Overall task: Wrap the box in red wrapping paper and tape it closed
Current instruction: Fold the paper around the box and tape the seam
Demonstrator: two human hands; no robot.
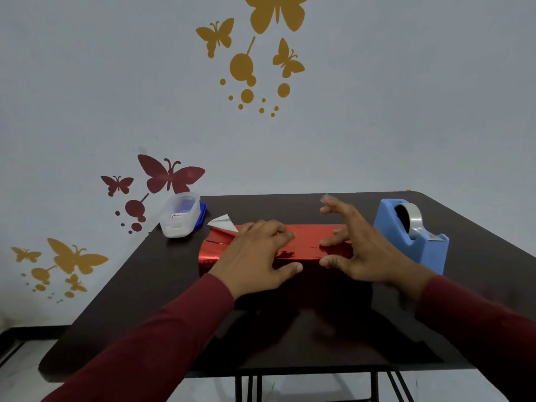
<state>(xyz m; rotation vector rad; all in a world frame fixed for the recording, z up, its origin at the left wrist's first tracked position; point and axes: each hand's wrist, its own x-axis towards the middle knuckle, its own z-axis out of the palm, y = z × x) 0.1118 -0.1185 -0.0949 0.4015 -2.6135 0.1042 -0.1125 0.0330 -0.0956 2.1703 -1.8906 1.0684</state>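
Note:
The box point(307, 245), covered in shiny red wrapping paper, lies lengthwise in the middle of the dark table point(145, 285). At its left end a loose paper flap point(222, 223) sticks up, white side showing. My left hand point(258, 253) presses down on the top of the box over the paper seam, thumb against the near side. My right hand point(353, 245) hovers at the right part of the box with fingers spread. A small strip of clear tape point(325, 197) clings to its raised index fingertip.
A blue tape dispenser point(412, 236) with a roll of clear tape stands right of the box, close to my right hand. A clear plastic container point(179, 217) with a blue lid beneath it sits at the table's back left corner. The wall is right behind the table.

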